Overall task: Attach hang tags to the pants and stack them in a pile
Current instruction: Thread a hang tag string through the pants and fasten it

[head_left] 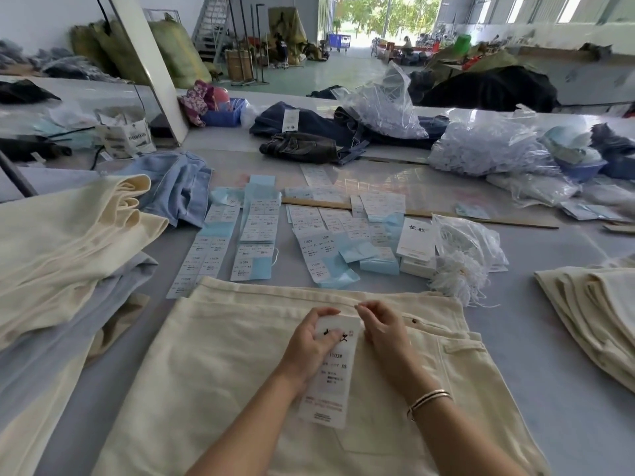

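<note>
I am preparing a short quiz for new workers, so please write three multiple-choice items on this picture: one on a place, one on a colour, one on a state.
1. Where does the hang tag lie?
A. on the cream pants
B. on the blue basket
C. on the floor

2. What colour is the pile at the far right?
A. black
B. cream
C. red

3. What is the left hand doing?
A. hanging idle
B. holding scissors
C. holding the tag

Answers: 1 A, the tag rests on the pants near the waistband. 2 B, the folded cloth there is cream. 3 C, its fingers curl on the tag's edge, while the right hand pinches at the tag's top.
</note>
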A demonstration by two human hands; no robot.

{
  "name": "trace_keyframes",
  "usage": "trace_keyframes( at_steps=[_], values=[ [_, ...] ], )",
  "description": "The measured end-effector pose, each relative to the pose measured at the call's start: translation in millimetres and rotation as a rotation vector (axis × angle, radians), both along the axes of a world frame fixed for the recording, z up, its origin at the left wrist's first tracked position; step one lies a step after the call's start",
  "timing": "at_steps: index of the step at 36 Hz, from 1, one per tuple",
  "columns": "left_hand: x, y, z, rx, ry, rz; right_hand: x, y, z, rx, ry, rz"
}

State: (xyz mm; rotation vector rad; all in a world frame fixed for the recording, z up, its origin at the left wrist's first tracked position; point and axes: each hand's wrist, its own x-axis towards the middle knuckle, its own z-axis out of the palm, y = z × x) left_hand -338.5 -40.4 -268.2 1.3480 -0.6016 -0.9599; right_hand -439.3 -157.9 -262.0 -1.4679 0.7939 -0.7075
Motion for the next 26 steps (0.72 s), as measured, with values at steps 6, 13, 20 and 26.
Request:
trace_keyframes(
  at_steps=[6, 13, 20, 26],
  values=[
    [0.4, 1.5, 0.0, -0.027, 0.036, 0.005, -5.0, -1.4, -0.5, 0.003, 0.039, 0.109],
    [2.7, 3.7, -0.8, -0.080, 0.115, -0.050, -2.6, 1.2, 3.8, -0.009, 0.093, 0.183],
    [1.7, 4.7, 2.6, -0.080, 0.104, -0.053, -0.8, 13.6, 10.5, -0.010, 0.070, 0.276],
    [0.4, 2.5, 0.5, -0.070, 0.114, -0.025, -1.8, 10.5, 9.7, 0.109, 0.029, 0.217]
  ],
)
